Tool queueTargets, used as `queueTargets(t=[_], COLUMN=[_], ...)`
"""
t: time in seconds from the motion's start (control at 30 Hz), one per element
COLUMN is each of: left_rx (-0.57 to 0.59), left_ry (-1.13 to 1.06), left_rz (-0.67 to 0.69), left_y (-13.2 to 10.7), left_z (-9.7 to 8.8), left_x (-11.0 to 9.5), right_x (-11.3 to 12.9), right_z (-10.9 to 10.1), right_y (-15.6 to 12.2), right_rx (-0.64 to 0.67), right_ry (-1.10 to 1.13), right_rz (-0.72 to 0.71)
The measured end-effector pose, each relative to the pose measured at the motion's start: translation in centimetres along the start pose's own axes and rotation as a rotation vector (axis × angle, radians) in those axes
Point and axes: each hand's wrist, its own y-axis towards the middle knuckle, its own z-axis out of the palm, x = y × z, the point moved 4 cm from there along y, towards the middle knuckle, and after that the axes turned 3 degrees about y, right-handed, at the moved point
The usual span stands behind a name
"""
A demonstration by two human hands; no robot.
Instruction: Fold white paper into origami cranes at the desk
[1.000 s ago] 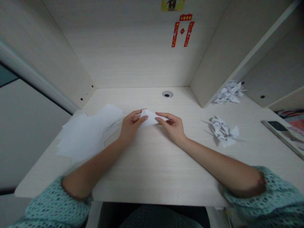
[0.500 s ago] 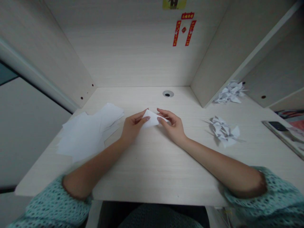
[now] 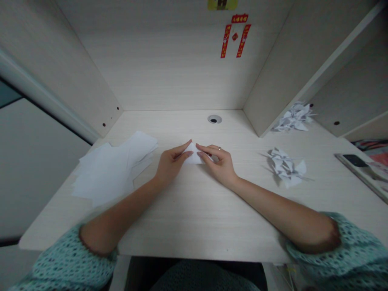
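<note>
A small folded piece of white paper (image 3: 193,158) is held between my two hands over the middle of the desk. My left hand (image 3: 172,161) pinches its left side, thumb in front and fingers behind. On the opposite side my right hand (image 3: 220,161), with a ring on one finger, grips the paper between thumb and index finger. The top of the paper comes to a point between my fingertips. Its side edges are partly hidden by my fingers.
Loose white paper sheets (image 3: 112,169) lie in a spread pile at the left. Folded paper pieces (image 3: 286,166) form a heap at the right, with another heap (image 3: 295,117) behind it. A phone (image 3: 355,160) rests at the far right. A cable hole (image 3: 215,119) is near the back panel.
My right hand has closed in on the paper, its index finger now against the right slope. Both hands' fingertips are nearer each other, and the paper sits more level.
</note>
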Motion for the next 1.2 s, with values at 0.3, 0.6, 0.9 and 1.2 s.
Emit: queueTargets(t=[0.3, 0.6, 0.9, 1.2], left_rx=[0.001, 0.027, -0.026, 0.084], left_ry=[-0.039, -0.041, -0.046, -0.043], left_rz=[-0.031, -0.064, -0.106, -0.155], left_y=[0.2, 0.1, 0.3, 0.8], left_z=[0.0, 0.0, -0.2, -0.4], left_x=[0.4, 0.5, 0.5, 1.4], right_x=[0.2, -0.2, -0.5, -0.8], right_z=[0.0, 0.1, 0.2, 0.2], right_y=[0.1, 0.1, 0.1, 0.1], right_rx=[0.001, 0.034, 0.061, 0.074], right_ry=[-0.001, -0.017, -0.035, -0.020], right_rz=[-0.030, 0.000, -0.008, 0.039])
